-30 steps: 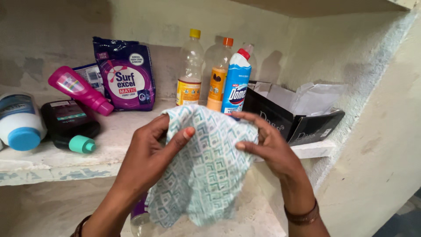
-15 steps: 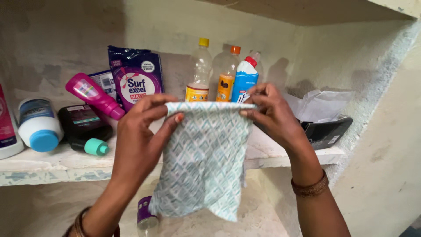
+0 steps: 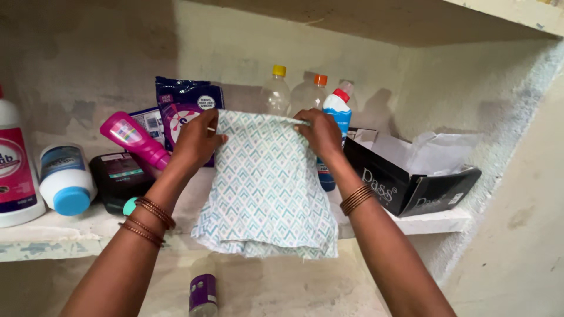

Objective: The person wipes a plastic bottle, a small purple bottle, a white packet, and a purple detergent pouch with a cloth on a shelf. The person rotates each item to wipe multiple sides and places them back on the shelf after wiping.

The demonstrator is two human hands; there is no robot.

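While the left hand (image 3: 197, 144) and right hand (image 3: 322, 134) each pinch a top corner, the patterned cloth (image 3: 264, 188) hangs folded in front of the shelf (image 3: 53, 235). Both grips are clenched on its upper edge. Behind it stand a purple detergent pouch (image 3: 185, 103), bottles (image 3: 275, 91) and a black box (image 3: 405, 182).

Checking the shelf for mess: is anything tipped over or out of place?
Yes. The pink bottle leans tilted on the dark container, and the black box sits askew, open, with crumpled paper sticking out. No spill shows.
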